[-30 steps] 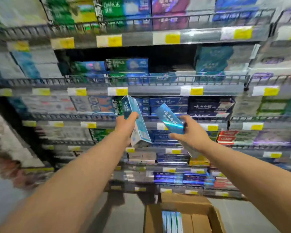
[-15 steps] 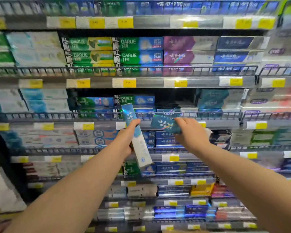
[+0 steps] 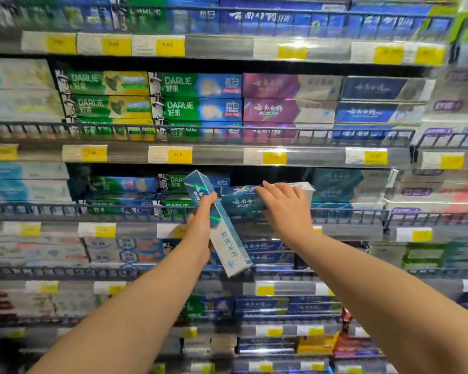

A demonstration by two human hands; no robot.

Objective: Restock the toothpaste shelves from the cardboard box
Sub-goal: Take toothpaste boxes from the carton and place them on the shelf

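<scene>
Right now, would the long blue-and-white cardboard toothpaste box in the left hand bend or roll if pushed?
Probably stiff: the long blue-and-white cardboard toothpaste box looks straight though the left hand grips only its middle. Flat sides likely slide, not roll. Probably light: one hand holds it tilted.

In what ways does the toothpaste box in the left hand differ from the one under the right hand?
The teal and white cardboard toothpaste box in the left hand is steeply tilted; the teal cardboard toothpaste box under the right hand lies level. The first is held in front of the shelves; the second is behind the grey wire rail. Both show the same teal design with white script.
</scene>
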